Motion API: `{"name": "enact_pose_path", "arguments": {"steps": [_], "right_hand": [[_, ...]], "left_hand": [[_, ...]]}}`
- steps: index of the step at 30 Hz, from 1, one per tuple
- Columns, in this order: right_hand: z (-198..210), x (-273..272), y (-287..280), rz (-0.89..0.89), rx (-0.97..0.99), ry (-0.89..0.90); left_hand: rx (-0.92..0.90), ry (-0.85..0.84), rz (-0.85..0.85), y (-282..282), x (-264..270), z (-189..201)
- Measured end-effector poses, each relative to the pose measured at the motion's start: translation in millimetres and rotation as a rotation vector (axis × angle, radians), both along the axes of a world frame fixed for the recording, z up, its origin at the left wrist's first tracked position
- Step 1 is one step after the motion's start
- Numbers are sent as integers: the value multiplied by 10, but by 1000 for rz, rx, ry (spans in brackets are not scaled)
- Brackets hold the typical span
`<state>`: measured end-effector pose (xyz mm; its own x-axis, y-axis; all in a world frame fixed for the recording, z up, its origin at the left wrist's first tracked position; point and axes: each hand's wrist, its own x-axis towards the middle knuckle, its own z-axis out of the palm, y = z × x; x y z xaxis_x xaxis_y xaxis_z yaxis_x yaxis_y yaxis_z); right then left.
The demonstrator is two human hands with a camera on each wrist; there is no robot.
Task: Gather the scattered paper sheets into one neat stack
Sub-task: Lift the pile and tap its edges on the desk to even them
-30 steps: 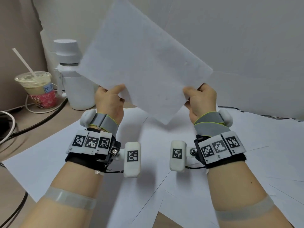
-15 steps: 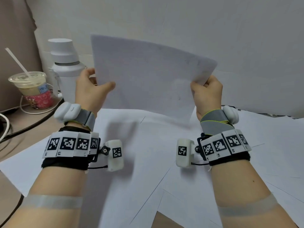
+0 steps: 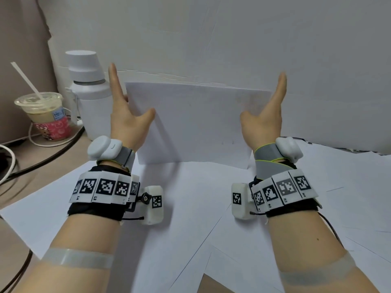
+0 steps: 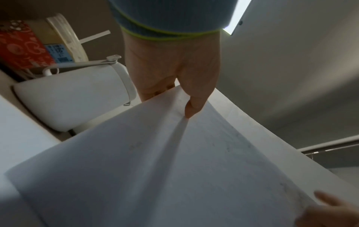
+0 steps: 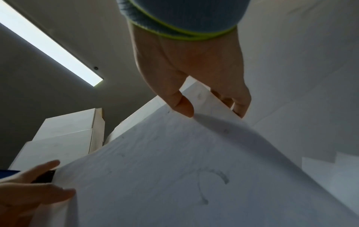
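A white paper stack stands upright on its long bottom edge on the loose sheets that cover the table. My left hand presses its left side edge and my right hand its right side edge. Both hands have straight fingers pointing up and thumbs spread over the front face. In the left wrist view the thumb pushes a shallow crease into the paper stack. The right wrist view shows the right thumb on the stack, with the other fingers behind its edge.
A white bottle stands just left of my left hand. An iced drink cup with a straw sits further left, with cables on the brown table. A white board rises directly behind the stack. More overlapping sheets lie to the right.
The stack was held tilted in the air by curled fingers. It has turned level and come down onto its bottom edge, and both hands have straightened against its sides.
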<state>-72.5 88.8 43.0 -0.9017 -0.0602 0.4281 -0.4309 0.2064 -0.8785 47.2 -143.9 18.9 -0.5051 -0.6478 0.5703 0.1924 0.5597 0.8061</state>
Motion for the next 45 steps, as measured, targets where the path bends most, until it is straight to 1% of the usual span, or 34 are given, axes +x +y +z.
{"name": "enact_pose_path", "arguments": {"steps": [2,3,6,10,12,14,16,20,22,23,25,28,30,37,41,45], "right_hand": [[19,2,11,5,61,69],[25,2,8,5,100,91],[31,1,-1,1,157,108],[52,-15,2,-20,127,123],[51,-31,9,-21,96,124],[50,-31,14,-22,45,83],[52,-15,24,-31,28,66],[112,63,33,-34,-10,161],[128,58,21,-34,-14,189],[122,35,15,-33,-1,177],[92,-3,11,-35,36,97],[34,5,-5,2,66,10],[16,21,-25,20,73,13],[21,62,-27,83,68,23],[17,52,-44,91,92,26],[18,35,-62,66,121,29]], "left_hand": [[-117,-2,2,5,0,17],[-146,-14,3,4,-5,18],[-136,-33,2,-19,-7,-11],[-144,22,71,-17,-6,10],[-96,41,59,-3,-8,25],[-44,49,24,3,-8,24],[-46,41,6,8,-5,23],[-72,83,-47,53,15,109],[-85,81,-33,60,23,142],[-69,69,-22,56,30,142],[-41,47,-23,44,38,109],[-111,13,18,52,16,44],[-157,3,39,73,-7,34],[-129,33,-31,39,-28,-12],[-195,16,22,79,-34,-12],[-187,-4,56,46,-4,-1]]}}
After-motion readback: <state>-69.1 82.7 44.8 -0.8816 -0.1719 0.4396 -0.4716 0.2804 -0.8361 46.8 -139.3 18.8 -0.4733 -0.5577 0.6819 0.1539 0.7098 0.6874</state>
